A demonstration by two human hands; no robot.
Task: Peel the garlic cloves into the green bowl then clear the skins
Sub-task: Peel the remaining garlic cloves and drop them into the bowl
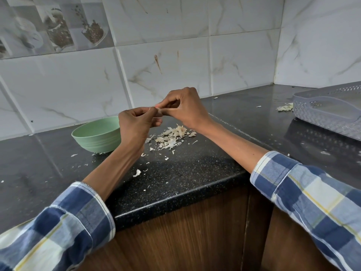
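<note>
A: What is seen, from largest down?

B: A black countertop [195, 173] is spread across the view. A grey perforated tray [330, 112] is set at three o'clock. The green bowl [96, 136] is placed at nine o'clock of the hands, upright on the counter.

A: And the hands?

B: The left hand [134, 127] and the right hand [184, 109] are raised together above the counter, fingers curled; a garlic clove [159, 112] is pinched between both.

A: The skins?

B: A pile of skins [172, 136] is heaped at six o'clock of the right hand, just beside the bowl; loose flakes are scattered nearer the edge.
</note>
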